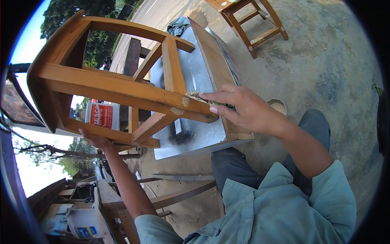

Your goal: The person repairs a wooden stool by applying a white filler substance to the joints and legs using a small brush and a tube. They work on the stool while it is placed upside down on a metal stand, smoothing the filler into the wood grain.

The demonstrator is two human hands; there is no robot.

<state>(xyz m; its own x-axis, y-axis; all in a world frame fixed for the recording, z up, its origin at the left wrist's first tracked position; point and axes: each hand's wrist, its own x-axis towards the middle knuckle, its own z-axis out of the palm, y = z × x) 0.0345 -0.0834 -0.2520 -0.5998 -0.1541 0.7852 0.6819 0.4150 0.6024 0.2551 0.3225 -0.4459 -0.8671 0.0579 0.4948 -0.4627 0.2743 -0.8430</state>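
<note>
Here, at the far left, the left hand [95, 140] grips from beneath a lower rail of a wooden stool frame [109, 87], fingers curled up around the bar's edge, the forearm rising from the lower part of the view. The frame is tipped on its side and held up in the air: squared, orange-brown varnished bars joined at right angles, smooth and glossy, with a curved top rail at the upper left. Behind it stands a white bucket with a red label [103, 115]. Below, rough planks and grey timber offcuts [178, 195] lie on the ground.

Toward the middle, one leg end of the frame shows a chipped, pale patch. The right hand [248, 110] presses a small worn piece of sandpaper [197, 96] flat against that spot, fingers extended and close together, thumb under the bar. Under the frame sits a table [203, 101] with a dull grey sheet-metal top and a wooden edge; a crumpled grey cloth [178, 25] lies at its far end.

At the upper right, a second wooden stool [252, 20] stands upright on the mottled concrete floor [325, 61].
</note>
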